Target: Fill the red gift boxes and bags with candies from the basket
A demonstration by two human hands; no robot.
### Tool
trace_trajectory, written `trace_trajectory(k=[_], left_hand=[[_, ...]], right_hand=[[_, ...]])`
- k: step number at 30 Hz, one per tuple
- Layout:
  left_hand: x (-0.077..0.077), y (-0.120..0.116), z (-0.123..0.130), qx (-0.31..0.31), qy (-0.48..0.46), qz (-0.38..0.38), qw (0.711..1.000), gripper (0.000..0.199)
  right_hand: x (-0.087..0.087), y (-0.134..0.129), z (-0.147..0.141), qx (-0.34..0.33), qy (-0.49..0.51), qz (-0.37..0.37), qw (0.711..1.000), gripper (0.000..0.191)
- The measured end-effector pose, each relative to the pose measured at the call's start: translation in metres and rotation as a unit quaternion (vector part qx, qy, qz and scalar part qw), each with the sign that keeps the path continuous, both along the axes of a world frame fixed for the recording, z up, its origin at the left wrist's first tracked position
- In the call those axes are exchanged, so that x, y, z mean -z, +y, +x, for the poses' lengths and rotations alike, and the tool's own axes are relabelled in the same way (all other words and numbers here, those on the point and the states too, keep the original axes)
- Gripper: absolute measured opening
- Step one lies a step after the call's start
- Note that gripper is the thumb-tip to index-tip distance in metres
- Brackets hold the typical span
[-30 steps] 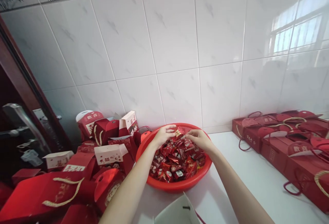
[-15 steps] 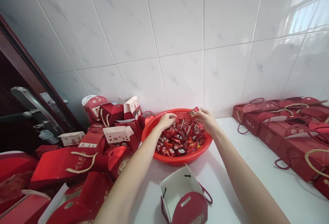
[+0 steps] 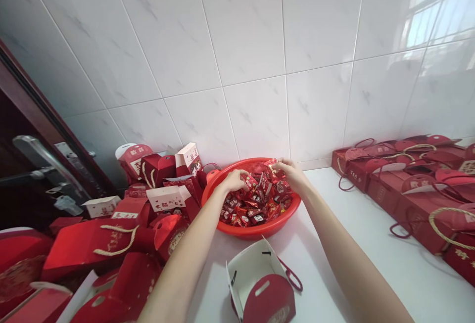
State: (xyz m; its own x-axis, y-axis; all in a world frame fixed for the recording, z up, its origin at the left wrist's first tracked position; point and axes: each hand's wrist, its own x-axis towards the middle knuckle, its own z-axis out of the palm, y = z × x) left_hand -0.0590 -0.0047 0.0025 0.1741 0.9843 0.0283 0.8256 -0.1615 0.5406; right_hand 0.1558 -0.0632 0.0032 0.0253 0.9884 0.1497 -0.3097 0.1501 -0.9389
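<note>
A red plastic basket (image 3: 256,236) stands by the wall, heaped with red wrapped candies (image 3: 256,209). My left hand (image 3: 233,181) reaches over its left side, fingers closed on a red candy packet (image 3: 249,180) just above the heap. At the basket's back right, my right hand (image 3: 291,174) pinches another red candy wrapper (image 3: 271,163) near the rim. Between my forearms, close to me, sits an open gift box (image 3: 261,281), white inside with a dark red rounded flap and a cord handle; no candy shows in it.
Many red gift boxes (image 3: 89,244) are piled at the left, some open, some with rope handles. Closed red boxes (image 3: 401,189) line the right side of the white table (image 3: 334,244). A white tiled wall (image 3: 256,115) rises behind; a door handle (image 3: 40,155) is at far left.
My left hand has lowered slightly and now has a candy packet at its fingertips. My right hand keeps its wrapper near the back rim. The view has shifted a little.
</note>
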Motion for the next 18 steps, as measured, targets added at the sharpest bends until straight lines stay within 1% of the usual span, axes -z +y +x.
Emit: trace_trajectory(k=[3, 5, 6, 8, 10, 14, 15, 16, 18], left_hand=[[-0.007, -0.004, 0.003, -0.005, -0.022, 0.044, 0.999, 0.036], [-0.01, -0.006, 0.005, -0.025, -0.021, 0.078, 0.996, 0.023], [-0.011, -0.007, 0.005, -0.038, -0.018, 0.094, 0.995, 0.021], [-0.013, -0.008, 0.005, -0.064, -0.008, 0.123, 0.99, 0.024], [-0.014, -0.009, 0.003, -0.087, 0.004, 0.146, 0.985, 0.031], [-0.015, -0.011, 0.003, -0.128, 0.026, 0.184, 0.974, 0.056], [-0.015, -0.012, 0.004, -0.125, 0.036, 0.193, 0.972, 0.059], [-0.015, -0.013, 0.005, -0.111, 0.048, 0.196, 0.973, 0.057], [-0.014, -0.014, 0.01, -0.066, 0.069, 0.182, 0.979, 0.047]], right_hand=[[0.0, 0.0, 0.001, -0.002, -0.003, -0.003, 1.0, 0.019], [-0.001, 0.0, 0.001, -0.007, -0.006, -0.004, 1.0, 0.018], [-0.001, -0.001, 0.002, -0.01, -0.007, -0.005, 1.0, 0.018], [-0.001, -0.001, 0.002, -0.014, -0.009, -0.006, 1.0, 0.018], [-0.001, 0.0, 0.003, -0.015, -0.009, -0.006, 1.0, 0.018], [0.0, 0.0, 0.003, -0.014, -0.007, -0.005, 1.0, 0.019], [0.0, 0.0, 0.003, -0.013, -0.007, -0.005, 1.0, 0.019], [0.0, 0.0, 0.003, -0.013, -0.006, -0.005, 1.0, 0.019], [-0.001, -0.001, 0.003, -0.013, -0.006, -0.006, 1.0, 0.018]])
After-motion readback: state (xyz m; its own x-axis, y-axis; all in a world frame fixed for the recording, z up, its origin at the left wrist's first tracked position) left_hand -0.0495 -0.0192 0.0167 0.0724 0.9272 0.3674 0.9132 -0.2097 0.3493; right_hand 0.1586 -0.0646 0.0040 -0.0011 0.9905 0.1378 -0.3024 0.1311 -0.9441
